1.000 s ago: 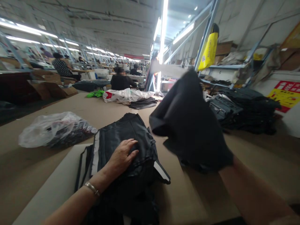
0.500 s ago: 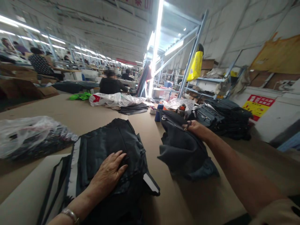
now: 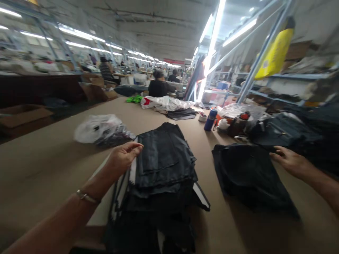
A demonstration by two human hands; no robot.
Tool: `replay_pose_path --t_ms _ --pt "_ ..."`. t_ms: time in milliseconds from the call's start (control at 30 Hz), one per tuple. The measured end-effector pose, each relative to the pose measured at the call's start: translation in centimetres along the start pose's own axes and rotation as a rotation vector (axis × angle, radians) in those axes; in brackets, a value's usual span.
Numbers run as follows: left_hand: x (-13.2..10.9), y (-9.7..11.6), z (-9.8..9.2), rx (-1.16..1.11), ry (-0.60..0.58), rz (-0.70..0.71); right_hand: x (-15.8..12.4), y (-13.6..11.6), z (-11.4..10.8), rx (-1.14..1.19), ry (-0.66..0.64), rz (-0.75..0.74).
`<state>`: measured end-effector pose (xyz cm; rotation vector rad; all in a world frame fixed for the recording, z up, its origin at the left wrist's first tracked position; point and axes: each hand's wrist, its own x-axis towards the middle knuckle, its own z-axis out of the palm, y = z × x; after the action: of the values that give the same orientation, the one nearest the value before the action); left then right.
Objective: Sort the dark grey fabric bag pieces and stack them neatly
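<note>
A stack of dark cloth pieces (image 3: pixel 164 158) with white edging lies in the middle of the brown table (image 3: pixel 53 169). My left hand (image 3: pixel 124 157) is at the stack's left edge, fingers pinched together on the top piece's edge. A single dark cloth piece (image 3: pixel 249 174) lies spread flat to the right. My right hand (image 3: pixel 288 161) rests at its right edge with fingers curled and nothing visibly held.
A clear plastic bag (image 3: pixel 102 128) of dark items lies left of the stack. A blue bottle (image 3: pixel 210 120), a white plastic bag (image 3: pixel 166 103) and more dark cloth (image 3: pixel 286 130) sit farther back. People sit at tables beyond. Metal shelving (image 3: pixel 265 76) stands right.
My right hand laid the dark piece flat on the table and slid to its right edge. My left hand left the top of the stack and moved to its left edge, pinching.
</note>
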<state>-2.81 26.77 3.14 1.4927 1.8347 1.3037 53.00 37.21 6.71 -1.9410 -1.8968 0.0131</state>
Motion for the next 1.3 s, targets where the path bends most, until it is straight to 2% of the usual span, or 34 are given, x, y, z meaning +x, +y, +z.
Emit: replay_pose_path --t_ms 33,100,200,300,367,467,567,700,800,900,933,1000,1100,1200,1300 --pt "-0.3 -0.9 -0.8 -0.054 0.022 -0.061 -0.5 -1.7 1.0 0.054 -0.046 -0.026" --pt "-1.1 -2.7 -1.7 -0.121 0.018 -0.181 -2.5 -7.3 2.8 0.164 -0.124 -0.202" --pt "-2.5 -4.5 -1.6 -0.112 -0.022 -0.332 -7.0 -18.8 4.6 0.31 -0.25 -0.708" --pt "-3.4 -4.8 -0.9 -0.12 -0.016 -0.419 -10.8 -29.4 6.7 0.269 -0.39 -1.068" --pt "-3.6 -4.7 -0.6 -0.145 -0.009 -0.458 -12.3 -34.6 8.8 0.197 -0.442 -1.199" --pt "-3.7 -4.7 -0.5 -0.201 -0.02 -0.498 -13.6 -39.0 12.4 0.089 -0.495 -1.195" --pt "-3.7 -5.1 -0.8 -0.247 -0.018 -0.506 -13.8 -40.5 15.0 0.143 -0.533 -1.069" --pt "-4.0 -4.9 -1.7 -0.35 0.105 -0.463 -11.9 -39.7 16.1 0.3 -0.577 -0.861" --pt "-4.6 -3.5 -2.1 -0.476 0.114 -0.457 -10.6 -38.0 15.3 0.411 -0.563 -0.703" --pt "-5.3 -1.8 -1.8 -0.601 -0.021 -0.551 -11.3 -36.1 13.6 0.709 -0.601 -0.571" --pt "-5.4 -1.4 -1.6 -0.658 -0.071 -0.584 -12.0 -35.5 12.9 0.794 -0.616 -0.575" --pt "-5.4 -0.9 -1.1 -0.79 -0.117 -0.641 -13.5 -34.5 11.7 0.855 -0.64 -0.689" --pt "-5.1 -0.9 -0.5 -0.911 -0.073 -0.69 -14.9 -33.4 10.7 0.832 -0.685 -0.84" --pt "-4.9 -0.8 0.1 -0.954 -0.055 -0.684 -14.4 -33.1 10.5 0.885 -0.781 -0.701" --pt "-5.1 0.6 0.7 -0.996 -0.071 -0.561 -12.9 -33.6 10.1 0.95 -0.84 -0.507"
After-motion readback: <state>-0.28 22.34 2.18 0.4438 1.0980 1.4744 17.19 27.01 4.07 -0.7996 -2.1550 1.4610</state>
